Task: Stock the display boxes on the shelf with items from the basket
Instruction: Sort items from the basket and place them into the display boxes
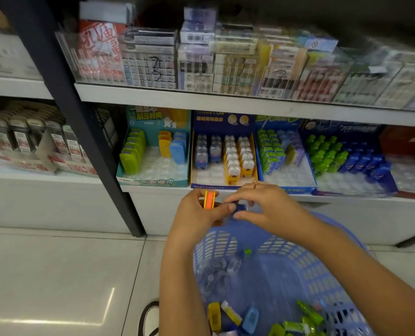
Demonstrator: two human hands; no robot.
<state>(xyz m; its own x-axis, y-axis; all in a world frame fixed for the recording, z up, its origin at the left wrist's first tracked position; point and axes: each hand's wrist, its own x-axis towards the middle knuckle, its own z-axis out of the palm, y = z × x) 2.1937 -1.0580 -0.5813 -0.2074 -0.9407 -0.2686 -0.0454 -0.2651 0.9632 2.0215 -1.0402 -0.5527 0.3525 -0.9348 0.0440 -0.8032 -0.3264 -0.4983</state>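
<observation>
Shelf [298,198] boxes [153,181] stand part-filled. Left hand [196,210] pinches an orange item [209,200], right hand [268,204] a blue item [240,208], over the basket [347,238] near the shelf's front edge. Best slot each upright into its matching row.

Lower shelf [335,198]: white board, front edge just behind the fingers [240,196]. Display boxes sit on it in a touching row:
- teal box [153,181], up-left of the fingers
- blue-and-yellow box [211,186], straight behind them
- blue box [296,188], up-right
- dark blue box [361,191], farther right

Floor [56,275]: pale glossy tiles. Blue basket [226,243] directly below the fingers.
</observation>
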